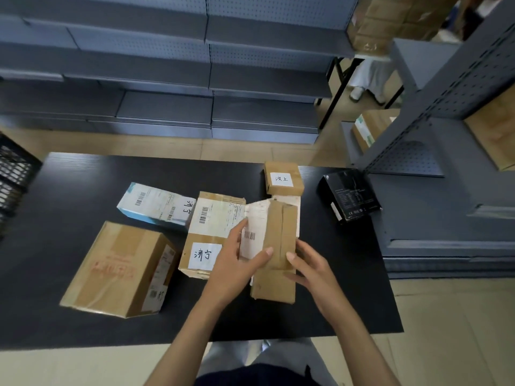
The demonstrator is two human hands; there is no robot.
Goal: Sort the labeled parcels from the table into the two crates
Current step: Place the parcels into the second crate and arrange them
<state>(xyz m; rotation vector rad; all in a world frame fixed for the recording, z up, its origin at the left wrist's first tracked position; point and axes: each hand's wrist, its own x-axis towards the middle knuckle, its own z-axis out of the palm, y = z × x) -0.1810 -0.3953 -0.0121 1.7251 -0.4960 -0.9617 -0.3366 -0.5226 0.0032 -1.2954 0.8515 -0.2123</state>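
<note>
Both hands hold a long brown cardboard parcel [277,252] with a white barcode label, lifted over the black table [69,185]. My left hand [237,263] grips its left side, thumb on top. My right hand [309,264] grips its right side, thumb on the brown tape. On the table lie a large brown box [119,270], a blue-white labeled box [156,204], a brown box with two white labels [207,232], a small labeled brown box [282,178] and a black box [349,195]. A black crate [12,168] shows at the left edge.
Grey metal shelving [167,79] stands behind the table, and another grey rack [446,107] with cardboard boxes stands at the right. A person's legs [367,76] are seen far back. The floor is tan tile.
</note>
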